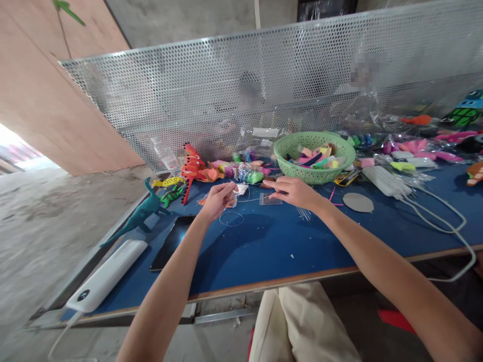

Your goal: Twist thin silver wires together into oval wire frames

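My left hand [221, 200] is closed in a pinch on a thin white wire [247, 200]. The wire stretches across to my right hand [292, 192], whose thumb and fingers come together on its other end. Below my left hand a loop of the wire hangs just over the blue table [241, 256]. Crumpled white material [242, 189] shows right behind my left fingers; I cannot tell whether they touch it. A small clear bag [270, 199] lies beneath my right fingertips. Under my right wrist is a bundle of thin wire pieces [304, 215].
A green basket [314, 174] of coloured pieces stands behind my right hand. On the left are a teal dinosaur [145, 213], a red-orange figure [193, 166], a black tablet [171, 244] and a white power bank [107, 274]. A perforated metal screen [211, 85] borders the back.
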`<state>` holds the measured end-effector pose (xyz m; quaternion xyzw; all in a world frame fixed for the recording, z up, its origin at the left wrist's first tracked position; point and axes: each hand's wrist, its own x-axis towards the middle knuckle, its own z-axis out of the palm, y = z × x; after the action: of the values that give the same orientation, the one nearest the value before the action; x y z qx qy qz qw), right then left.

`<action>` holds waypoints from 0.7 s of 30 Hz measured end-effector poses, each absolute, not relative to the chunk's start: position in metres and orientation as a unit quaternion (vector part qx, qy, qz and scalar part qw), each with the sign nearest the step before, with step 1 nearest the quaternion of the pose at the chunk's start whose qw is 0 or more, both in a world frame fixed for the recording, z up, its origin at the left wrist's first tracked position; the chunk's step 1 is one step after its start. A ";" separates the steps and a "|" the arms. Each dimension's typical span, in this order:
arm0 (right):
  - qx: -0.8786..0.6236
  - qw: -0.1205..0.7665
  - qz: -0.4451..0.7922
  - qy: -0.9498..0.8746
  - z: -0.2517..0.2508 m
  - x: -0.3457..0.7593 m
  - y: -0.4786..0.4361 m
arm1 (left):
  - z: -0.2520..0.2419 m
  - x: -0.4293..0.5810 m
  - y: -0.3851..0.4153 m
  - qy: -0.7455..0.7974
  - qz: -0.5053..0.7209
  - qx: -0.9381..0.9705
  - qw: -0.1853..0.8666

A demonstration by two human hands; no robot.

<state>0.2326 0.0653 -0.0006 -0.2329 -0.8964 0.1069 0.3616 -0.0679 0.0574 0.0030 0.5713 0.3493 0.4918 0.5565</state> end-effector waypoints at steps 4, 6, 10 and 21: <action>-0.225 0.370 0.091 -0.897 0.000 0.234 0.067 | 0.003 -0.069 0.058 0.345 0.488 0.571 0.563; -0.226 0.364 0.061 -0.902 0.000 0.234 0.067 | 0.003 -0.069 0.058 0.340 0.487 0.571 0.566; -0.227 0.336 -0.007 -0.914 -0.001 0.233 0.067 | 0.003 -0.066 0.056 0.335 0.484 0.573 0.570; -0.219 0.348 -0.078 -0.908 0.002 0.237 0.067 | 0.005 -0.069 0.057 0.333 0.494 0.560 0.575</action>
<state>0.2374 0.0672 0.0022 -0.2187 -0.9083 -0.0784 0.3478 -0.0694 0.0570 0.0047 0.5604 0.3329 0.4942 0.5752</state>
